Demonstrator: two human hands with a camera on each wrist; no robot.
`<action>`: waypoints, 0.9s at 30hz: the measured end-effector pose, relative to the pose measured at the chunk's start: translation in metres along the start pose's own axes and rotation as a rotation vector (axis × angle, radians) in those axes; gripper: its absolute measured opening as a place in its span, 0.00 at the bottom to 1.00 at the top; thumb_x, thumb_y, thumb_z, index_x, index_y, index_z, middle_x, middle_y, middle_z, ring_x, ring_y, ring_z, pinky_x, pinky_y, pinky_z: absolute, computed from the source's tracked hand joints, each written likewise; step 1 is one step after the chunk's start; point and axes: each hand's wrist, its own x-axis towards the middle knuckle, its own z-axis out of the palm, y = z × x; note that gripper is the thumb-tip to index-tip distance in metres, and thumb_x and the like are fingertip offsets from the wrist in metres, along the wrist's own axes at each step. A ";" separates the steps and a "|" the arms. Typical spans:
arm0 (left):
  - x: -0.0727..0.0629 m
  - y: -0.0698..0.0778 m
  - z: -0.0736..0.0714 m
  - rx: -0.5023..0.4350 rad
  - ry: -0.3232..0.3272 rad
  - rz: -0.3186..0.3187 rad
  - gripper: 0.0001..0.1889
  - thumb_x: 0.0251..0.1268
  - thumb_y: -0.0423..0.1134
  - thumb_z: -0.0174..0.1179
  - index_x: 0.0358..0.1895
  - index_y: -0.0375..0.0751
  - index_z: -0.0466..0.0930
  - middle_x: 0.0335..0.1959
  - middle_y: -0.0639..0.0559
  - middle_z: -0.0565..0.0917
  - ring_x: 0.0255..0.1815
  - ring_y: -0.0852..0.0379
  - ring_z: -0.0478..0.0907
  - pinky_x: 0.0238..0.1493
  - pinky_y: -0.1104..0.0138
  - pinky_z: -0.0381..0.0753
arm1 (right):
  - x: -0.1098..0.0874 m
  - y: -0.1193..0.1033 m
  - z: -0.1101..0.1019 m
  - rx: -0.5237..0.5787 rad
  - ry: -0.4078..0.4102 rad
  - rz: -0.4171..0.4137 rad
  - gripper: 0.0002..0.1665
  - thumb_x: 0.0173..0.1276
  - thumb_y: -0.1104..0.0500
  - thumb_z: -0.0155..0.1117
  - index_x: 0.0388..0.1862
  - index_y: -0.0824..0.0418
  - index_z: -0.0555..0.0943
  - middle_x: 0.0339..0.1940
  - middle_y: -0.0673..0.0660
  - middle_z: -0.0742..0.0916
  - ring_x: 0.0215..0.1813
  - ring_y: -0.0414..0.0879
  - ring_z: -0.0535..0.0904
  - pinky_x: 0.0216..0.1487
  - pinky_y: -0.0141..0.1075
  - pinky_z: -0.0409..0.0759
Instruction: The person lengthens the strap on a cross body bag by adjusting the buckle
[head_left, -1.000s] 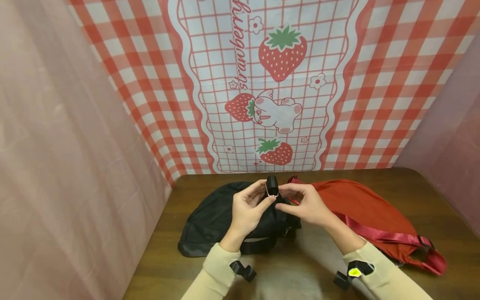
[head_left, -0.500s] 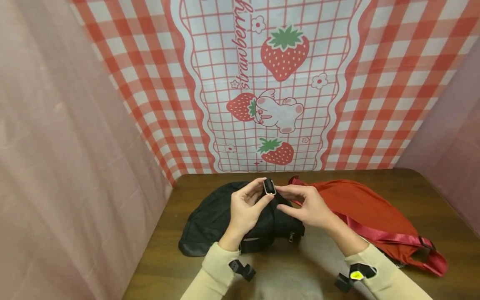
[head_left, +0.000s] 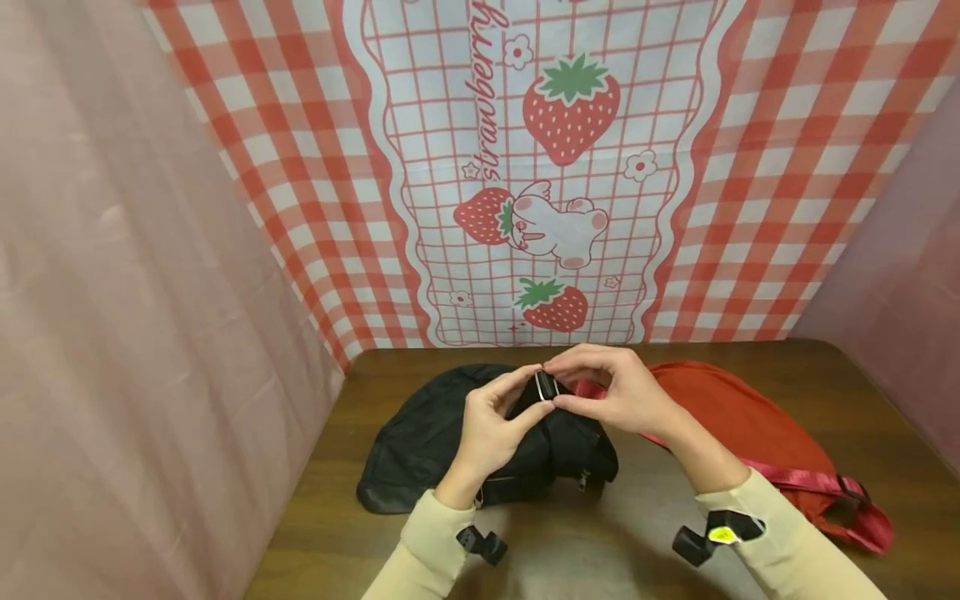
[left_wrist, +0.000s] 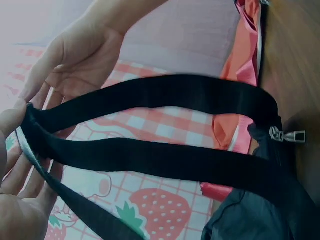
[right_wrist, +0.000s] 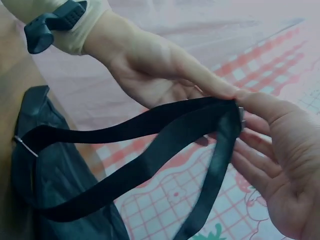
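Note:
My left hand (head_left: 491, 425) pinches a small metal-framed strap buckle (head_left: 546, 385) between thumb and fingertips. From the other side, my right hand (head_left: 621, 387) pinches the buckle and its webbing, so the two thumbs meet below it. The black strap (left_wrist: 150, 95) runs through the buckle and hangs in loops in the left wrist view. It leads down to the black bag (head_left: 427, 442), which lies on the table beneath my hands. Dark webbing (right_wrist: 145, 165) stretches from the bag to the fingertips in the right wrist view. Fingers partly hide the buckle.
A red bag (head_left: 735, 408) with a pinkish-red strap (head_left: 802, 479) lies on the right of the wooden table (head_left: 322, 533). Behind the table hangs a strawberry-print checked cloth (head_left: 570, 108). A pale pink curtain (head_left: 150, 292) borders the left side.
My right hand has moved up and inward, its thumb and fingertips closing onto the buckle. The buckle has turned and sits slightly lower. My left hand keeps its pinch.

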 end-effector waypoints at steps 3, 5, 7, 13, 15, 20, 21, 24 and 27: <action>-0.003 0.000 0.001 0.038 -0.028 0.016 0.24 0.67 0.29 0.73 0.66 0.36 0.84 0.61 0.38 0.88 0.67 0.51 0.85 0.70 0.61 0.83 | 0.000 -0.003 -0.004 0.021 -0.051 0.062 0.21 0.64 0.66 0.81 0.56 0.57 0.89 0.53 0.55 0.90 0.51 0.41 0.89 0.54 0.35 0.91; -0.005 0.000 0.002 0.043 -0.038 0.035 0.24 0.66 0.29 0.74 0.66 0.37 0.85 0.59 0.38 0.88 0.64 0.52 0.86 0.67 0.60 0.85 | 0.000 -0.004 -0.006 0.044 -0.085 0.089 0.20 0.63 0.65 0.81 0.53 0.56 0.87 0.52 0.55 0.89 0.51 0.42 0.89 0.55 0.35 0.91; -0.006 -0.002 0.004 0.031 -0.037 0.057 0.26 0.62 0.28 0.76 0.65 0.35 0.85 0.58 0.38 0.89 0.62 0.53 0.87 0.66 0.58 0.86 | 0.001 -0.005 -0.008 0.061 -0.110 0.106 0.20 0.62 0.65 0.82 0.51 0.55 0.86 0.50 0.55 0.88 0.50 0.42 0.89 0.56 0.35 0.90; -0.006 -0.008 0.013 -0.099 -0.005 0.072 0.29 0.55 0.22 0.78 0.63 0.27 0.84 0.55 0.33 0.88 0.59 0.56 0.88 0.65 0.61 0.86 | 0.001 -0.003 -0.006 0.137 -0.114 0.100 0.19 0.61 0.68 0.81 0.47 0.58 0.83 0.50 0.58 0.85 0.48 0.44 0.87 0.56 0.34 0.90; -0.005 -0.008 0.014 -0.148 0.007 0.050 0.27 0.57 0.24 0.78 0.62 0.26 0.84 0.53 0.31 0.88 0.58 0.58 0.88 0.64 0.64 0.86 | 0.000 -0.002 -0.005 0.180 -0.100 0.088 0.19 0.61 0.71 0.79 0.47 0.60 0.83 0.50 0.60 0.84 0.49 0.44 0.86 0.56 0.33 0.89; -0.004 -0.004 0.017 -0.215 0.030 0.008 0.26 0.62 0.33 0.78 0.61 0.25 0.84 0.55 0.24 0.86 0.57 0.63 0.88 0.64 0.66 0.86 | -0.002 -0.002 -0.002 0.265 -0.041 0.066 0.19 0.61 0.77 0.76 0.48 0.65 0.82 0.51 0.62 0.82 0.51 0.43 0.85 0.58 0.30 0.88; -0.004 -0.003 0.018 -0.220 0.036 0.003 0.26 0.63 0.34 0.78 0.62 0.26 0.84 0.56 0.23 0.86 0.57 0.64 0.88 0.64 0.66 0.86 | -0.002 -0.002 -0.001 0.285 -0.028 0.066 0.19 0.61 0.78 0.75 0.48 0.65 0.82 0.51 0.62 0.82 0.51 0.42 0.85 0.59 0.30 0.88; -0.004 -0.003 0.019 -0.235 0.055 -0.010 0.26 0.64 0.37 0.77 0.62 0.26 0.84 0.56 0.25 0.86 0.57 0.64 0.88 0.63 0.67 0.86 | -0.002 -0.003 0.002 0.340 -0.004 0.076 0.18 0.63 0.78 0.73 0.48 0.65 0.81 0.52 0.59 0.82 0.53 0.42 0.84 0.61 0.30 0.87; -0.003 -0.004 0.019 -0.301 0.054 -0.026 0.29 0.63 0.39 0.78 0.62 0.23 0.83 0.57 0.29 0.87 0.58 0.62 0.88 0.64 0.66 0.87 | -0.002 -0.003 0.004 0.363 0.018 0.082 0.17 0.65 0.77 0.71 0.48 0.64 0.81 0.52 0.59 0.82 0.52 0.42 0.84 0.57 0.29 0.87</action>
